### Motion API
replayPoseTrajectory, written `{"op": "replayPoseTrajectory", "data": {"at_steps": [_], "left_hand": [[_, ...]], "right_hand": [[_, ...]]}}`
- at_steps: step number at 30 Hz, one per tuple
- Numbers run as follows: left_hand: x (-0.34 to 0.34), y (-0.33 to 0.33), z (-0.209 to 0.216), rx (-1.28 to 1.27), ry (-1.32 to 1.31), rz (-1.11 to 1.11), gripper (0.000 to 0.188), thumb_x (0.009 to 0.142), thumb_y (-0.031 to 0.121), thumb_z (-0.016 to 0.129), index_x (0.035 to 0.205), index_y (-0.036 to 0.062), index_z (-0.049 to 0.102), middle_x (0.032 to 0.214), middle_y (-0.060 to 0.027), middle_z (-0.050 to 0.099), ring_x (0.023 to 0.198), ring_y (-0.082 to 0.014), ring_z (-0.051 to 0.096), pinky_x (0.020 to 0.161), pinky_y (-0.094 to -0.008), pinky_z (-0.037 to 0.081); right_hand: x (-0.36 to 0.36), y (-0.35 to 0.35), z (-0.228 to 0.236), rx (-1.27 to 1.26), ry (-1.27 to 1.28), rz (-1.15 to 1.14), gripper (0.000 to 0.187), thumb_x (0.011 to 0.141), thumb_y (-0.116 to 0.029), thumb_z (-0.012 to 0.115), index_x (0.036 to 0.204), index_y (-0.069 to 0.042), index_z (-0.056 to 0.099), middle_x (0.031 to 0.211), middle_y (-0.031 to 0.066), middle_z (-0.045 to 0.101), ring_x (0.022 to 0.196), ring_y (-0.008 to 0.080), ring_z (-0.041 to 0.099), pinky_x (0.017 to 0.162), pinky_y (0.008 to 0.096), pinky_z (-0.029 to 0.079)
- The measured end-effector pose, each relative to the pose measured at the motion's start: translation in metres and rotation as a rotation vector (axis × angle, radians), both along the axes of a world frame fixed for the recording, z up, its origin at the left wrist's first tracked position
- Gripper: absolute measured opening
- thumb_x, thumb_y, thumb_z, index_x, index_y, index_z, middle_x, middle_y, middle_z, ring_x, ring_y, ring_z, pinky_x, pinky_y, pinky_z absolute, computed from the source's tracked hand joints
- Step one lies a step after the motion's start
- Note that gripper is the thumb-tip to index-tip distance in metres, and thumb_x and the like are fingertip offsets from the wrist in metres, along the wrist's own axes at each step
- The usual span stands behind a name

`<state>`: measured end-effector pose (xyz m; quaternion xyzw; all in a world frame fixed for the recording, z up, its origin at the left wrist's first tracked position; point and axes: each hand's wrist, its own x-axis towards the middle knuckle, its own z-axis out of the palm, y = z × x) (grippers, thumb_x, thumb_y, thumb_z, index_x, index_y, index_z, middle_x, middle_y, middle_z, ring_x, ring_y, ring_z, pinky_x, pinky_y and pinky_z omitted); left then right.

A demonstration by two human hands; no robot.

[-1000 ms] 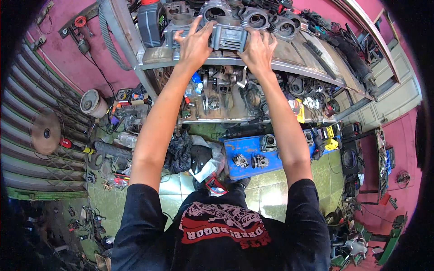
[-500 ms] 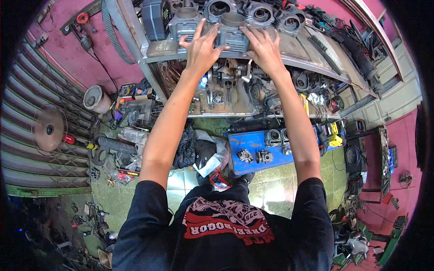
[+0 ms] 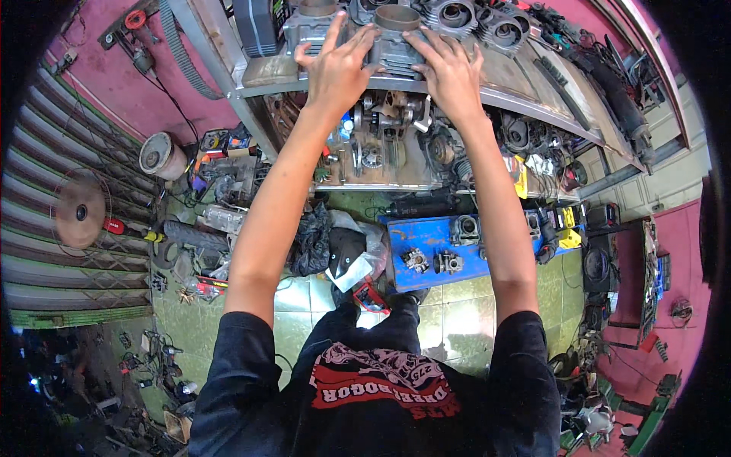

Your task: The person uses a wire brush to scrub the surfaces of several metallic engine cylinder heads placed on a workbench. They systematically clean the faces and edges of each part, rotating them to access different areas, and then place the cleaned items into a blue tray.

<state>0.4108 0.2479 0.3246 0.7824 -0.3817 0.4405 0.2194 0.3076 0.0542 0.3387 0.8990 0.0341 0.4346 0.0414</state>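
Observation:
A grey finned engine cylinder point(image 3: 397, 52) with a rusty brown sleeve stands upright on the upper shelf, between my two hands. My left hand point(image 3: 336, 75) is against its left side, thumb on the fins and index finger stretched toward a second grey cylinder point(image 3: 308, 32) on the left. From the right, my right hand point(image 3: 452, 70) grips the same cylinder, fingertips near its upper edge and thumb by the fins. Parts of the fingers' contact are hidden behind the hands. Cylinder heads point(image 3: 449, 15) sit just to the right, close to my right fingers.
The shelf's metal front edge point(image 3: 533, 107) runs below my hands. Underneath, a lower shelf point(image 3: 365, 185) carries engine parts and tools. A blue tray point(image 3: 415, 234) with carburetors stands nearer, beside plastic bags point(image 3: 308, 244). A fan point(image 3: 80, 209) is at the left.
The view has shifted slightly, so the shelf and its parts sit higher in the picture. Both hands stay at the cylinder, which shows no clear movement along the shelf.

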Motion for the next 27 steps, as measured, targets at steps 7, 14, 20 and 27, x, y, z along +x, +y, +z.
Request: {"op": "replayPoseTrajectory", "data": {"at_steps": [7, 14, 20, 27], "left_hand": [[-0.009, 0.004, 0.025, 0.2, 0.239, 0.057, 0.062, 0.085, 0.016, 0.077, 0.143, 0.016, 0.056, 0.15, -0.0006, 0.054, 0.154, -0.0248, 0.023, 0.101, -0.0774, 0.024], [0.004, -0.003, 0.031, 0.252, 0.282, 0.159, 0.062, 0.086, 0.016, 0.075, 0.144, 0.0171, 0.054, 0.151, -0.0014, 0.053, 0.155, -0.0213, 0.019, 0.106, -0.0753, 0.024], [0.015, -0.007, 0.033, 0.3, 0.317, 0.22, 0.062, 0.089, 0.021, 0.073, 0.147, 0.0166, 0.052, 0.15, -0.0011, 0.054, 0.156, -0.0206, 0.015, 0.106, -0.074, 0.022], [0.019, -0.01, 0.027, 0.323, 0.298, 0.227, 0.066, 0.089, 0.03, 0.074, 0.149, 0.0171, 0.049, 0.157, -0.0025, 0.046, 0.157, -0.0253, 0.009, 0.109, -0.0764, 0.016]], "right_hand": [[0.013, -0.005, -0.001, -0.024, -0.025, -0.041, 0.056, 0.092, -0.022, 0.066, 0.143, -0.04, 0.055, 0.145, -0.0013, 0.059, 0.129, 0.0269, 0.056, 0.109, 0.0683, 0.027], [0.028, -0.002, 0.003, -0.028, -0.016, -0.042, 0.053, 0.093, -0.024, 0.066, 0.143, -0.04, 0.055, 0.145, -0.0027, 0.059, 0.13, 0.0292, 0.055, 0.108, 0.0689, 0.027], [0.044, -0.004, 0.003, -0.005, -0.008, -0.046, 0.053, 0.092, -0.024, 0.068, 0.141, -0.039, 0.056, 0.144, -0.004, 0.059, 0.129, 0.0302, 0.056, 0.106, 0.0703, 0.028], [0.046, -0.005, 0.0, 0.003, 0.026, -0.058, 0.055, 0.092, -0.026, 0.067, 0.144, -0.039, 0.053, 0.149, -0.0053, 0.055, 0.127, 0.0295, 0.057, 0.106, 0.0685, 0.03]]}}
